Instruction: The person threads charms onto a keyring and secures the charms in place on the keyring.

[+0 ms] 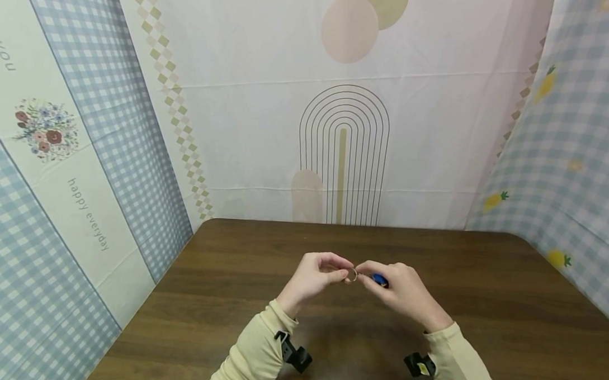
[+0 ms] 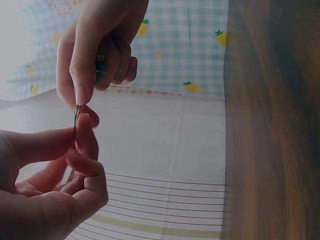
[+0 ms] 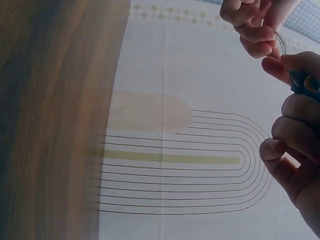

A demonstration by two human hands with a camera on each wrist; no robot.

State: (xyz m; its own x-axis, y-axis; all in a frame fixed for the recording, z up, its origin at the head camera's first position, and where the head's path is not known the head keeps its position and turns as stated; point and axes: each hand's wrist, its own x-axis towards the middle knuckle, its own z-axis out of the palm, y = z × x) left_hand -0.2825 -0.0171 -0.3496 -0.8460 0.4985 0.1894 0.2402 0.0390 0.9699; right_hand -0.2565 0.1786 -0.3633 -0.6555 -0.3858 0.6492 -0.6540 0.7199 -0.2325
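One ring [image 1: 355,276] (brown tabletop [image 1: 231,257], cloth backdrop [image 1: 251,138])

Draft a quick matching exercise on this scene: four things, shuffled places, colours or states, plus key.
1. ring
2. blue item
3. table
4. sleeves

A. pale yellow
B. at the fingertips of both the left hand and the right hand
C. brown, wood-grained
D. partly hidden within the right hand's grip

Pairs: 1-B, 2-D, 3-C, 4-A
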